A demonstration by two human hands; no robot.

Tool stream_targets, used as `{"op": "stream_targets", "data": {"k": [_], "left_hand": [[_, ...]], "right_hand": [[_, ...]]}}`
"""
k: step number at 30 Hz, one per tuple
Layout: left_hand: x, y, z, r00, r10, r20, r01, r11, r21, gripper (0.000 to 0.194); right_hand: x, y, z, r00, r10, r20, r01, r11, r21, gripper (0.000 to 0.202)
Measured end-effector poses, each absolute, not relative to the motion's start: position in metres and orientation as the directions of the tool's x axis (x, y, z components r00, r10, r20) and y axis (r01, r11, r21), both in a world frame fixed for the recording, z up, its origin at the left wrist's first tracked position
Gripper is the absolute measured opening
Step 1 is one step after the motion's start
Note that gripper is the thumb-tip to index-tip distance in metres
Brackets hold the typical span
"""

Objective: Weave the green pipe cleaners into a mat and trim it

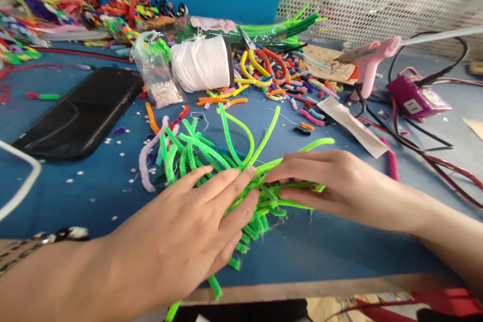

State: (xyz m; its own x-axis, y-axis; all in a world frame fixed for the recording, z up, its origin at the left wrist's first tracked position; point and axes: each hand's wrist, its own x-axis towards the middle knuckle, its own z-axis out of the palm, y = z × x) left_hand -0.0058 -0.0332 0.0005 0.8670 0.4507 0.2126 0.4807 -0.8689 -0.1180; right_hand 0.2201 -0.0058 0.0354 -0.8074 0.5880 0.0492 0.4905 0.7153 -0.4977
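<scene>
A bundle of bright green pipe cleaners (pixel 222 156) lies near the front edge of the table, its stems fanning out in several directions. My left hand (pixel 192 221) rests flat over the bundle with its fingers stretched out, hiding part of it. From the right, my right hand (pixel 339 186) has its bent fingers and thumb around some of the lighter green stems. Its fingertips come close to those of my left hand at the middle of the bundle. Short green ends stick out below my left fingers.
Behind the bundle are a spool of white cord (pixel 202 63), a bag of beads (pixel 164 85) and pliers (pixel 256 60) among colourful pipe cleaner scraps. A black phone (pixel 81 110) lies left, near loose beads. At right stand a pink glue gun (pixel 368 65), a purple box (pixel 417 95) and cables.
</scene>
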Motion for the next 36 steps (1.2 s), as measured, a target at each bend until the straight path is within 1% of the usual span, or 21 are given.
{"op": "stream_targets", "data": {"k": [3, 5, 7, 11, 15, 17, 20, 22, 24, 29, 33, 35, 36], "left_hand": [[-0.007, -0.033, -0.001, 0.865, 0.451, 0.222, 0.483, -0.867, -0.120, 0.040], [-0.007, -0.033, -0.001, 0.865, 0.447, 0.228, 0.480, -0.869, -0.120, 0.042], [-0.006, -0.032, -0.002, 0.868, 0.440, 0.232, 0.475, -0.872, -0.122, 0.043], [-0.005, -0.032, -0.004, 0.871, 0.434, 0.232, 0.469, -0.874, -0.128, 0.042], [-0.006, -0.032, -0.004, 0.871, 0.431, 0.235, 0.467, -0.875, -0.127, 0.042], [-0.006, -0.033, -0.003, 0.869, 0.438, 0.232, 0.472, -0.874, -0.117, 0.041], [-0.007, -0.033, -0.003, 0.870, 0.432, 0.236, 0.466, -0.878, -0.111, 0.039], [-0.007, -0.033, -0.004, 0.875, 0.419, 0.242, 0.455, -0.883, -0.117, 0.039], [-0.007, -0.033, -0.005, 0.881, 0.410, 0.235, 0.445, -0.887, -0.120, 0.040], [-0.007, -0.033, -0.006, 0.879, 0.419, 0.228, 0.450, -0.887, -0.105, 0.042], [-0.007, -0.032, -0.004, 0.871, 0.433, 0.232, 0.464, -0.880, -0.100, 0.043], [-0.006, -0.030, -0.002, 0.871, 0.432, 0.235, 0.463, -0.881, -0.099, 0.042], [-0.006, -0.030, -0.001, 0.870, 0.433, 0.237, 0.465, -0.880, -0.096, 0.041]], "right_hand": [[0.223, -0.007, 0.039, -0.785, 0.619, 0.018, 0.523, 0.678, -0.516, 0.010], [0.225, -0.007, 0.039, -0.788, 0.615, 0.013, 0.534, 0.693, -0.484, 0.014], [0.226, -0.007, 0.036, -0.789, 0.613, 0.036, 0.547, 0.728, -0.414, 0.017], [0.224, -0.009, 0.028, -0.773, 0.625, 0.107, 0.593, 0.772, -0.227, 0.026], [0.220, -0.009, 0.021, -0.739, 0.660, 0.132, 0.639, 0.750, -0.172, 0.026], [0.219, -0.010, 0.021, -0.753, 0.633, 0.182, 0.625, 0.774, -0.107, 0.024], [0.221, -0.010, 0.021, -0.802, 0.519, 0.295, 0.553, 0.832, 0.041, 0.022], [0.223, -0.011, 0.020, -0.821, 0.462, 0.336, 0.517, 0.850, 0.096, 0.025], [0.224, -0.011, 0.018, -0.828, 0.446, 0.339, 0.505, 0.857, 0.107, 0.029], [0.223, -0.011, 0.017, -0.851, 0.436, 0.292, 0.480, 0.872, 0.097, 0.034], [0.222, -0.011, 0.019, -0.846, 0.428, 0.317, 0.485, 0.865, 0.127, 0.033], [0.223, -0.012, 0.023, -0.838, 0.430, 0.336, 0.490, 0.864, 0.118, 0.029], [0.223, -0.013, 0.026, -0.839, 0.438, 0.322, 0.491, 0.866, 0.101, 0.027]]}}
